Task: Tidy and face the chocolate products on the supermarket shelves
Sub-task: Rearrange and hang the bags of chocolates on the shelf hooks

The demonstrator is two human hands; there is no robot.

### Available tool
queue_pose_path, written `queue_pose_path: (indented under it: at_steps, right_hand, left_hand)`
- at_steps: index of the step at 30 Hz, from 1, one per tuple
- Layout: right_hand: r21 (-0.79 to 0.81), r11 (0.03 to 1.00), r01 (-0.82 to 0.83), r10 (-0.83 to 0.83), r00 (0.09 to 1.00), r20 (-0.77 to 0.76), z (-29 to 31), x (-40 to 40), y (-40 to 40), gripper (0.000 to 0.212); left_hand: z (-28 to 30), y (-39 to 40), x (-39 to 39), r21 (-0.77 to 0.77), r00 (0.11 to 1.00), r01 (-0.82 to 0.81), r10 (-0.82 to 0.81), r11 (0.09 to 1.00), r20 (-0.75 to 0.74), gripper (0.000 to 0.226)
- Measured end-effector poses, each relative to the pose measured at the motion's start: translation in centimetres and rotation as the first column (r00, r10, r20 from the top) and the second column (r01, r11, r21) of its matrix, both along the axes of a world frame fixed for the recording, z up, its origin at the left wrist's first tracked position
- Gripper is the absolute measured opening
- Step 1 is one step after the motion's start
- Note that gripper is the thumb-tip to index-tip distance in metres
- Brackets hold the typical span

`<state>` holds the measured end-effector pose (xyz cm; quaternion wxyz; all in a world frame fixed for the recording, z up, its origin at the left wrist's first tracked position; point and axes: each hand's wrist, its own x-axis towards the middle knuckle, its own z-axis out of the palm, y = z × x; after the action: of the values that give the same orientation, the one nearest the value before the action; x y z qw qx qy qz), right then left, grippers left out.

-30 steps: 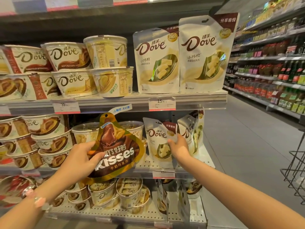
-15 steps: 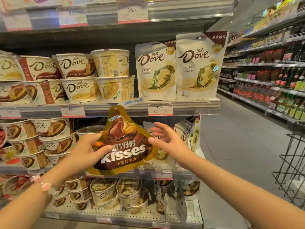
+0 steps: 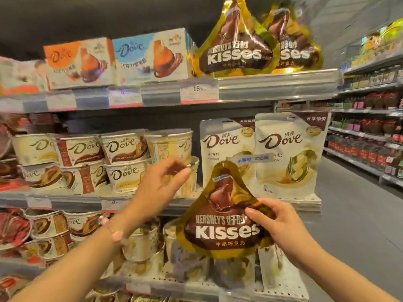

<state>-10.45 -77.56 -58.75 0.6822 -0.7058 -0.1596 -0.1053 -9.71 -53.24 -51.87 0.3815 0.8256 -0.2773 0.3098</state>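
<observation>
A gold-and-brown Hershey's Kisses bag (image 3: 220, 223) hangs in front of the middle shelf, and my right hand (image 3: 281, 229) grips its right edge. My left hand (image 3: 162, 184) is off the bag, raised to its left with fingers loosely curled and nothing in them. Two matching Kisses bags (image 3: 237, 44) stand on the top shelf at the right. White Dove pouches (image 3: 290, 153) stand on the shelf behind the held bag. Dove tubs (image 3: 122, 147) are stacked to the left of the pouches.
Dove boxes (image 3: 150, 55) line the top shelf left of the Kisses bags. More tubs (image 3: 141, 240) fill the lower shelf. Price tags run along each shelf edge (image 3: 277, 83). An aisle with bottle shelving (image 3: 370, 131) opens to the right.
The Kisses bag passed from my left hand to my right hand. My left hand let go and rose. The view tilted up, showing the top shelf with more Kisses bags.
</observation>
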Motion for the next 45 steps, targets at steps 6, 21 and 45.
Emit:
queue_pose_path:
  at_steps: [6, 21, 45]
  right_hand:
    - [0.038, 0.999, 0.039, -0.039, 0.999, -0.011, 9.8, 0.3, -1.2, 0.012]
    - [0.015, 0.998, 0.065, -0.065, 0.998, -0.010, 30.7, -0.3, -2.1, 0.024]
    - [-0.076, 0.959, 0.274, -0.278, 0.959, -0.050, 40.8, 0.2, -3.0, 0.007]
  left_hand:
    - [11.9, 1.0, 5.3, 0.097, 0.759, -0.468, 0.343, 0.878, 0.553, 0.043]
    - [25.0, 3.0, 8.8, 0.527, 0.841, -0.532, 0.482, 0.662, 0.244, 0.091]
    - [41.4, 2.5, 8.8, 0.430, 0.790, -0.528, 0.237, 0.733, 0.566, 0.081]
